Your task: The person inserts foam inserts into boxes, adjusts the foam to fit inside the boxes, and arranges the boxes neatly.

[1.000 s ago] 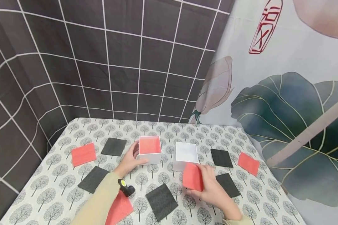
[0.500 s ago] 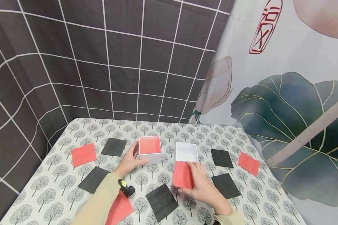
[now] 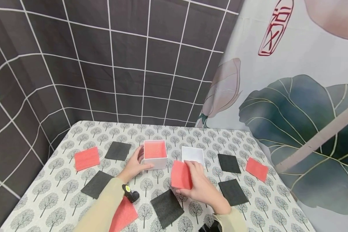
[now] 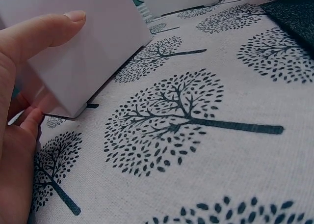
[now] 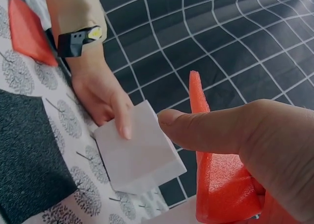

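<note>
My left hand [image 3: 135,166] grips the left side of a white square box [image 3: 155,163], its thumb lying on the front face, as the left wrist view also shows. Red felt lines the inside of that box. Between thumb and fingers my right hand [image 3: 198,181] holds a red felt square [image 3: 181,175], which is bent into a curve. It hangs in front of a second open white box [image 3: 193,151], whose visible inside is white. In the right wrist view the thumb [image 5: 206,130] presses against the bent red felt [image 5: 228,184].
Black felt squares [image 3: 166,207] lie spread on the tree-print tablecloth [image 3: 146,185], among them one [image 3: 229,163] to the right. Red squares lie at the left [image 3: 87,159], at the right [image 3: 256,169] and partly under the left sleeve [image 3: 105,206]. A dark checked curtain [image 3: 127,80] hangs behind.
My right hand has carried the bent red felt square leftward, from the right front of the second box to its left front. The left hand stays on its box.
</note>
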The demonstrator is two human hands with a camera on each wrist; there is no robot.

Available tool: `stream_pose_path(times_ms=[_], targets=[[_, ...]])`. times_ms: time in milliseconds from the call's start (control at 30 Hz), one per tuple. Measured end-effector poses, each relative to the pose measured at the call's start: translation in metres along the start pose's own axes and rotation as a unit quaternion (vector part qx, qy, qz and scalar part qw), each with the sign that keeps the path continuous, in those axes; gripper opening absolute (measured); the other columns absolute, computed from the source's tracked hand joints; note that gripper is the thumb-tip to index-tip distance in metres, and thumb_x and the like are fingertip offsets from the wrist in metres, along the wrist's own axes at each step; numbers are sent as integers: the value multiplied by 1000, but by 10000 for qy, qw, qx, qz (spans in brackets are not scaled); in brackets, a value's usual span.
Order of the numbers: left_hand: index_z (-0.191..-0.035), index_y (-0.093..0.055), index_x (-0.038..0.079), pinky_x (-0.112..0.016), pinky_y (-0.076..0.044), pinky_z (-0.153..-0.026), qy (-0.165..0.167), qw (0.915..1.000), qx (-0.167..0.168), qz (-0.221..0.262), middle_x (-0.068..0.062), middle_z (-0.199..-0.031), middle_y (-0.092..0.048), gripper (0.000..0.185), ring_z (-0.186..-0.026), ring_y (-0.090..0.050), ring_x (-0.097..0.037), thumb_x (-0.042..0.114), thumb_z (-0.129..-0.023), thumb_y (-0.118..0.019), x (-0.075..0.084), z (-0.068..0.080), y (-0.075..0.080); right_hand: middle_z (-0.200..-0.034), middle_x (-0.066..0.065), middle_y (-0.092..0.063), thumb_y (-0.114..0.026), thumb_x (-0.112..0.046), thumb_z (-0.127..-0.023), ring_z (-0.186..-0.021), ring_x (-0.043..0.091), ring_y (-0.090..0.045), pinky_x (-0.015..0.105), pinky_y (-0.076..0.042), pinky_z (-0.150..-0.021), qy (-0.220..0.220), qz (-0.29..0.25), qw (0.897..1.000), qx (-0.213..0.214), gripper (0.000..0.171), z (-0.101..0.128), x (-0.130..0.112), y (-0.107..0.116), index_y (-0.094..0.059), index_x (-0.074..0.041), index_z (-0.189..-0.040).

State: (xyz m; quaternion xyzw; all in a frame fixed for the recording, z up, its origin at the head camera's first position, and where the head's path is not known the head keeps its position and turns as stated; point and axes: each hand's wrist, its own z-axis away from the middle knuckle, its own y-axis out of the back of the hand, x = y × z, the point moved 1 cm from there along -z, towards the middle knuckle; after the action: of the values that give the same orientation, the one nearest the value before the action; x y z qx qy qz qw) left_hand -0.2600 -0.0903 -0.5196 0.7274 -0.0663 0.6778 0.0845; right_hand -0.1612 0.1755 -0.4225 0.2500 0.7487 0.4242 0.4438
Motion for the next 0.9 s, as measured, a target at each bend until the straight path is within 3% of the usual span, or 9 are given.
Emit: stream_pose_path(times_ms=[300, 600, 900], targets=[[-147, -16, 8, -34, -28, -108, -126, 9999, 22, -56, -16, -143, -31, 107, -132, -32, -29, 13, -65, -84, -2, -1, 3, -127, 15, -40, -85, -33, -60, -102, 19, -42, 35, -50, -77, 126, -155, 9998, -75, 103, -20, -7, 0, -29, -3, -142], [-147, -16, 8, -34, -29, -107, -81, 9999, -74, 50, -15, -143, -31, 108, -131, -34, -28, 10, -64, -84, 0, -3, 1, -126, 20, -37, -84, -30, -63, -104, 23, -42, 38, -51, -76, 336, -274, 9988, -210, 103, -41, -7, -3, -25, 4, -141], [-147, -17, 12, -33, -33, -105, 29, 9999, -49, 92, -13, -144, -32, 107, -131, -34, -27, 11, -64, -84, -1, -2, 0, -131, 18, -34, -83, -31, -65, -110, 24, -39, 40, -50, -81, 193, -506, 9978, -385, 105, -64, -8, -12, -21, 0, -145]])
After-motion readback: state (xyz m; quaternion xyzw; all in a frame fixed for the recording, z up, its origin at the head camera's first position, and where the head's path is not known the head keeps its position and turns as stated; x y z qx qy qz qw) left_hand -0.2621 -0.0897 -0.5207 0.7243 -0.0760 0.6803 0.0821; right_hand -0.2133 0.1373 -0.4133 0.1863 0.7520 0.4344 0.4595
